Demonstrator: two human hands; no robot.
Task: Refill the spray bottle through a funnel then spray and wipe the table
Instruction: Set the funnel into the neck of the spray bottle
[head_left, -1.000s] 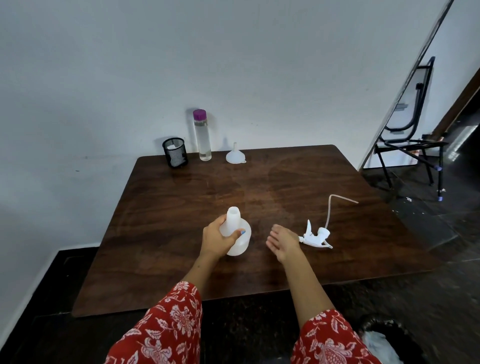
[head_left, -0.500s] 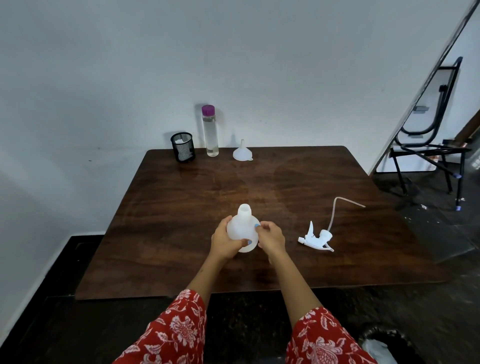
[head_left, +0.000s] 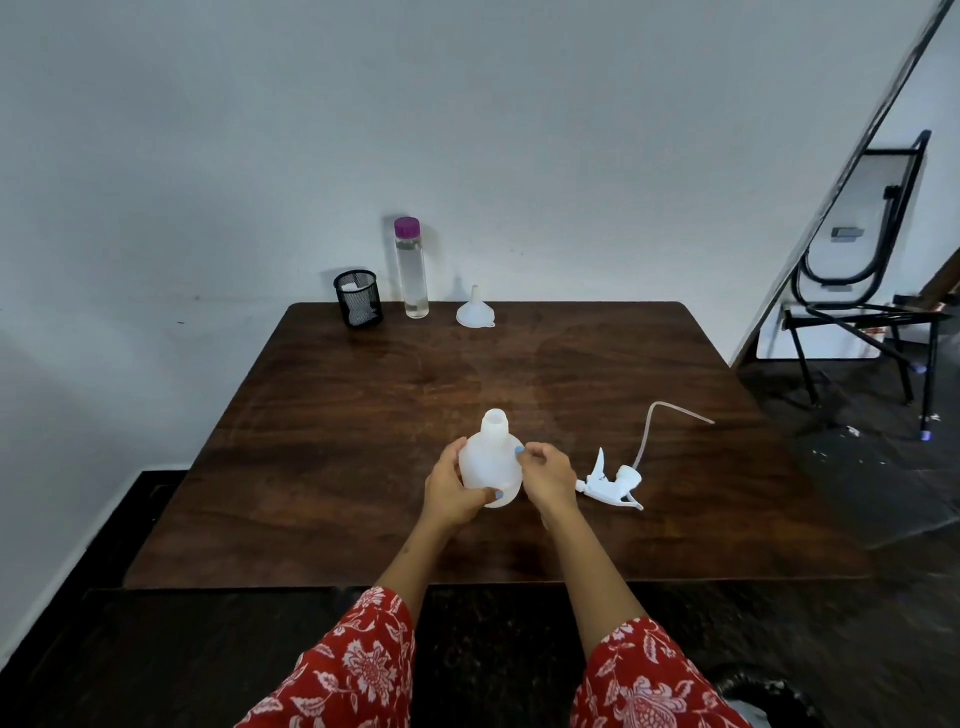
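Spray bottle (head_left: 491, 462) stands uncapped, upright, near the table's (head_left: 363, 415) front edge, our left hand (head_left: 451, 489) curled round its body and right hand (head_left: 548, 475) fingertips pinched at its shoulder; next we'd keep it steady and fetch the funnel (head_left: 475, 312) from the far edge.

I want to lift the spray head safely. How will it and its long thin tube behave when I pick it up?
The spray head lies on its side on the table, so it probably will not roll. It looks like small hollow plastic, likely light. Its thin tube already curves upward, so it will likely flex and swing when lifted.
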